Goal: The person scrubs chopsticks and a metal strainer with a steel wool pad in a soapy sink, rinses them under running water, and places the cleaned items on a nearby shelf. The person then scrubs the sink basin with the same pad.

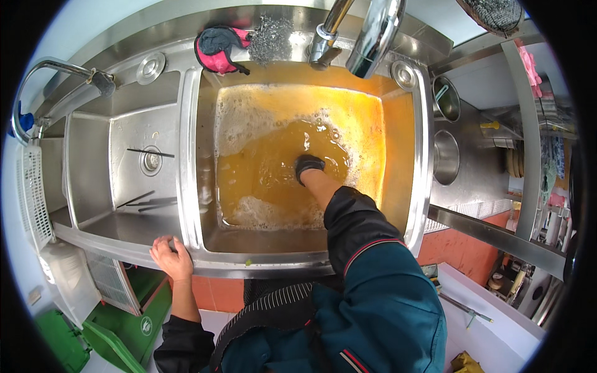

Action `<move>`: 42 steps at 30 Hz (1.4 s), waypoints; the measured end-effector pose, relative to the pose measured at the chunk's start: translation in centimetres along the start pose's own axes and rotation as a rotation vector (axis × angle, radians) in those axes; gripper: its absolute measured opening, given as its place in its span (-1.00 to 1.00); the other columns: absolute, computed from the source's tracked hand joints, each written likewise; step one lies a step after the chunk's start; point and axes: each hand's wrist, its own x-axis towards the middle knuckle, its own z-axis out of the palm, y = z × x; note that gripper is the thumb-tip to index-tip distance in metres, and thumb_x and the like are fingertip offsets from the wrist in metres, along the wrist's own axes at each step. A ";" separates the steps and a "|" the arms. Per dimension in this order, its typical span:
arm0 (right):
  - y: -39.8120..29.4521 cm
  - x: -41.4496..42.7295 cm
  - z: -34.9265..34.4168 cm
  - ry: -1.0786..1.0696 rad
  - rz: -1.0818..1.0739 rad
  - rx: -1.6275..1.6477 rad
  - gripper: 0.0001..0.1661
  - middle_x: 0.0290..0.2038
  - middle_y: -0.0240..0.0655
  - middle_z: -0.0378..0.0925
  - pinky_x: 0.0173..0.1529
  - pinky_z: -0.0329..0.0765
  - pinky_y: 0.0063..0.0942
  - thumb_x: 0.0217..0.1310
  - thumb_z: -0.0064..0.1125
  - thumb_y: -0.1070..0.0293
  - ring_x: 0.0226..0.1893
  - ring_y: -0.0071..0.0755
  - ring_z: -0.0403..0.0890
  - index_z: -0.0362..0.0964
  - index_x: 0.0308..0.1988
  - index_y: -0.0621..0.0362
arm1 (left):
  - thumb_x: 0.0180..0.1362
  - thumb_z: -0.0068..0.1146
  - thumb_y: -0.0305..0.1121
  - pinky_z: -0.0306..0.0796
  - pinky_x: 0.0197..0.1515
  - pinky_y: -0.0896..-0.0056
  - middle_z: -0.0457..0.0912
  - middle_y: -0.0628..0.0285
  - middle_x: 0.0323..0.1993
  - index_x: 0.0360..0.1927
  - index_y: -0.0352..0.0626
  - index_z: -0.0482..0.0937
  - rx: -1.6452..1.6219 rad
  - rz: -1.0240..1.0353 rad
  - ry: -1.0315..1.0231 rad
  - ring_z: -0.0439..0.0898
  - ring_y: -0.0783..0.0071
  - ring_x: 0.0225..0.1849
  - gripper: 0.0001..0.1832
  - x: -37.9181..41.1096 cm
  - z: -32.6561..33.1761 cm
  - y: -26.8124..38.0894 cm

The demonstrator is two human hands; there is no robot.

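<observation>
My right hand [309, 163], in what looks like a black glove, reaches down into cloudy yellow-brown water [261, 168] in the large stainless steel sink basin [401, 154]. The fingers are hidden under the surface, so whether they hold anything cannot be seen. Ripples and white foam [247, 112] surround the hand. My bare left hand [171, 257] rests on the sink's front rim [214, 262], holding nothing. Left of the divider, a smaller basin [88, 168] has several thin dark sticks [151, 203] lying near its drain strainer [151, 161].
A chrome faucet [324, 42] and a chrome cylinder [375, 37] overhang the back of the large basin. A steel wool scourer [270, 39] lies beside a pink and black cloth item [221, 49] on the back ledge. Metal pots [446, 157] stand at right; green bins [130, 321] are below left.
</observation>
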 end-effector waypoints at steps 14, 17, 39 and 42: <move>1.8 1.3 2.6 0.061 -0.073 -0.134 -0.69 -0.16 -0.13 0.50 -0.14 0.49 -0.30 -0.14 0.17 0.38 -0.13 -0.20 0.53 0.52 -0.25 0.13 | -0.09 0.03 -0.38 0.00 0.15 -0.07 0.49 0.10 -0.31 -0.43 -0.19 0.48 -0.083 -0.056 -0.044 0.37 0.11 -0.07 -0.86 0.1 -0.2 0.1; 0.7 -0.1 -2.3 -0.218 -0.403 -0.564 -0.69 -0.18 -0.10 0.50 -0.11 0.48 -0.38 -0.19 0.23 0.36 -0.18 -0.14 0.55 0.53 -0.29 0.11 | -0.08 0.03 -0.37 0.01 0.14 -0.08 0.49 0.10 -0.32 -0.44 -0.19 0.48 -0.060 -0.091 -0.034 0.37 0.11 -0.07 -0.86 -0.3 -0.6 -0.5; 0.2 0.8 -0.3 0.076 -0.012 -0.174 -0.67 -0.10 -0.20 0.47 -0.13 0.47 -0.29 -0.08 0.11 0.36 -0.08 -0.20 0.50 0.49 -0.19 0.09 | -0.08 0.04 -0.39 0.02 0.15 0.01 0.51 0.18 -0.41 -0.51 -0.16 0.47 -0.081 -0.078 0.026 0.41 0.19 -0.10 -0.92 -0.1 -0.4 -0.1; 1.2 1.9 -1.1 0.058 -0.106 -0.266 -0.64 -0.06 -0.26 0.46 -0.11 0.46 -0.29 -0.05 0.11 0.32 -0.03 -0.25 0.47 0.48 -0.14 0.03 | -0.10 0.04 -0.38 0.07 0.08 -0.03 0.49 0.16 -0.45 -0.54 -0.20 0.45 -0.085 -0.048 0.031 0.39 0.12 -0.14 -0.89 0.1 -0.6 0.1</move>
